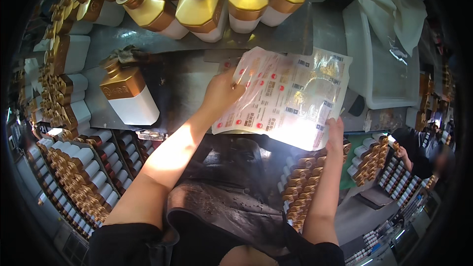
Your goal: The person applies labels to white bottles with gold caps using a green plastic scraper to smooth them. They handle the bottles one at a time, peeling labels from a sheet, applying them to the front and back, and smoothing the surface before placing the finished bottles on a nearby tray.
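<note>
A glossy, pale sheet of decals (295, 106) printed with red dots, dark text and small blocks is held up in front of me, tilted and catching bright light. At its left edge my left hand (224, 92) is closed, the fingers bent in a pinch on the sheet. The lower right edge is gripped by my right hand (335, 135), thumb against the sheet. To the left of my left hand, a single white bottle with a gold shoulder and neck (130, 96) stands on the bench, apart from both hands.
Several gold-topped bottles (202, 7) stand along the far side of the bench, with more stacked at left (61, 79). A translucent plastic tub (394, 93) sits at right, pale cloth (389, 5) draped over it. A dark rag (125, 55) lies behind the single bottle. Another person (419, 152) is at far right.
</note>
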`<state>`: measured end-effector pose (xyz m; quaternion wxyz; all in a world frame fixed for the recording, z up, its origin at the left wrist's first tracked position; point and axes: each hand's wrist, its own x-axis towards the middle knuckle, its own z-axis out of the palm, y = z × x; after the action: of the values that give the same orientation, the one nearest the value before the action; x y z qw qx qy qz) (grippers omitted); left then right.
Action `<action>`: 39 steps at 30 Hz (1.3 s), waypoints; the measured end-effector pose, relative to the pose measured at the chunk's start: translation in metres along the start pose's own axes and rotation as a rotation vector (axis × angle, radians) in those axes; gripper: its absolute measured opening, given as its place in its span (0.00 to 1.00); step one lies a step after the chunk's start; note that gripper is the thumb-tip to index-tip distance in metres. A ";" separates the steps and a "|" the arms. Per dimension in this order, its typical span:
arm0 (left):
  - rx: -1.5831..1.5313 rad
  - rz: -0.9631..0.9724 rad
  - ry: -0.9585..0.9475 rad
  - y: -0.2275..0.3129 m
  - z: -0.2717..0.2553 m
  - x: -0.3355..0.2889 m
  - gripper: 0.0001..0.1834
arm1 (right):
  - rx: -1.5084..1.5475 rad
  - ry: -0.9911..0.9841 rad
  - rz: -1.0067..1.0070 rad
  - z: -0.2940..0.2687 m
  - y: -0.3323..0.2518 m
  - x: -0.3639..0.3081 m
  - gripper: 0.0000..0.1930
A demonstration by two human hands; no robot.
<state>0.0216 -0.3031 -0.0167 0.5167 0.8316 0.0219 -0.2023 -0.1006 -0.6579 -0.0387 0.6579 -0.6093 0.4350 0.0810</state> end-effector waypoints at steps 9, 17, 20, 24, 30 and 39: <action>0.360 0.184 0.359 -0.062 0.015 0.043 0.24 | -0.106 0.037 -0.013 -0.015 0.037 0.027 0.19; -0.014 -0.489 -0.142 -0.047 -0.005 0.061 0.34 | -0.091 0.030 0.010 -0.009 0.030 0.026 0.19; -0.236 -0.648 -0.267 -0.027 -0.006 0.053 0.35 | -0.080 0.022 0.005 -0.012 0.035 0.029 0.19; -0.445 -0.604 -0.213 -0.003 -0.002 0.039 0.34 | -0.077 0.004 -0.005 -0.018 0.041 0.034 0.19; -0.642 -0.364 -0.023 -0.007 0.023 0.015 0.26 | -0.157 0.011 -0.011 -0.022 0.036 0.035 0.20; -0.197 -0.016 0.012 0.010 0.020 -0.037 0.28 | -0.021 -0.055 0.007 -0.010 0.003 0.010 0.20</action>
<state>-0.0162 -0.3186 -0.0025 0.5943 0.7778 0.0513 -0.1983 -0.1013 -0.6696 -0.0463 0.6628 -0.6124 0.4180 0.1046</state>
